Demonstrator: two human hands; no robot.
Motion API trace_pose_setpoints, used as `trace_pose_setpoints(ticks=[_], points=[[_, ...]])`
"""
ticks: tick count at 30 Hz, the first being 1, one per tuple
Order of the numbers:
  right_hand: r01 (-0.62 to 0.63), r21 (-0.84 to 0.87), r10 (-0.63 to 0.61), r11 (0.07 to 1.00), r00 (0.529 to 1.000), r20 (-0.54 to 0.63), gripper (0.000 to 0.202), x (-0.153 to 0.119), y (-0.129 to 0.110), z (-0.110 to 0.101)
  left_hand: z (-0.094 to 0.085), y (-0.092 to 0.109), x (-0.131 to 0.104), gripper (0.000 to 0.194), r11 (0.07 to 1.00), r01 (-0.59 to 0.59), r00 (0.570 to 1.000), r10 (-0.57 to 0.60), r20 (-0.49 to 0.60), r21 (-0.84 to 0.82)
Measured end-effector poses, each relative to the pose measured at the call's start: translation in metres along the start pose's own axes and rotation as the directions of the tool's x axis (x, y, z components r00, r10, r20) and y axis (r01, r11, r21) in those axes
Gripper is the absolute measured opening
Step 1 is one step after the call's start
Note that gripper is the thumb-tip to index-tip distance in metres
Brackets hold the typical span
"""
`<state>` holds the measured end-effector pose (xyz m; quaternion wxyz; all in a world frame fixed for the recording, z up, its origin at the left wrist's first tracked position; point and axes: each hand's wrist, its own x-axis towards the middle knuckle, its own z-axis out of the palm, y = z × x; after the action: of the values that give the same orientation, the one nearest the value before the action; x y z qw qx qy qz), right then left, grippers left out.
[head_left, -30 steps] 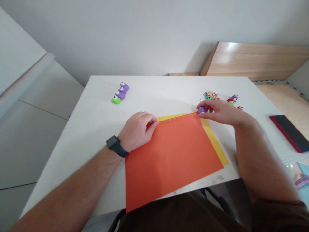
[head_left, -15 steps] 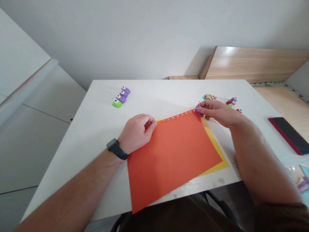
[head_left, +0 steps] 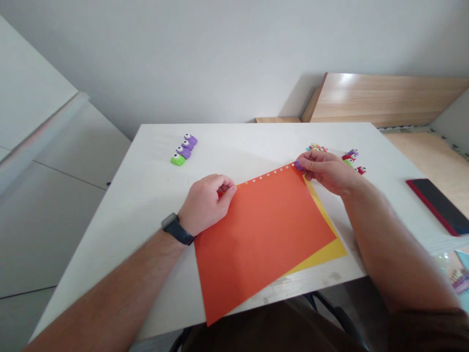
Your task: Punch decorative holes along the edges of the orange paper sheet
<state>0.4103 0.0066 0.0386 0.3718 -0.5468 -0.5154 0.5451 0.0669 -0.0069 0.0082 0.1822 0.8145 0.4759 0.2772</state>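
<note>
Orange paper [head_left: 264,234] spans the gap between the two hands, its far edge running from the left fingertips to the right ones and its sheet spreading from them towards the wearer. The left hand [head_left: 208,203] has its thumb pressed to its curled fingers, pinching that edge near its left end. The right hand [head_left: 326,168] pinches a purple punch [head_left: 299,165] between thumb and fingers, at the paper's far right corner. Small star-shaped holes [head_left: 268,174] line the edge between the fingertips.

Yellow paper [head_left: 322,256] lies beneath, showing from just below the right fingers down the right side and along part of the near edge. Loose colourful confetti [head_left: 317,147] sits on the white table [head_left: 154,195] just beyond the right fingers. Red, green and purple punches [head_left: 352,159] lie beyond the right hand, to its right; a row of purple and green punches [head_left: 185,149] lies well beyond the left fingers. Far right of the right fingers rests a black case with a red edge [head_left: 439,205]; whether it holds anything, I cannot tell.
</note>
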Motion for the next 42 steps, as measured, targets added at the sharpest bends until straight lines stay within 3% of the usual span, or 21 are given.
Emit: trace_pose_setpoints(ticks=[42], points=[[0.049,-0.001,-0.049,0.999,0.998,-0.036,0.034,0.0026,0.0035,0.0064,0.0007,0.0013,0.0001,0.015,0.999,0.026,1.000,-0.026,-0.013,-0.036]])
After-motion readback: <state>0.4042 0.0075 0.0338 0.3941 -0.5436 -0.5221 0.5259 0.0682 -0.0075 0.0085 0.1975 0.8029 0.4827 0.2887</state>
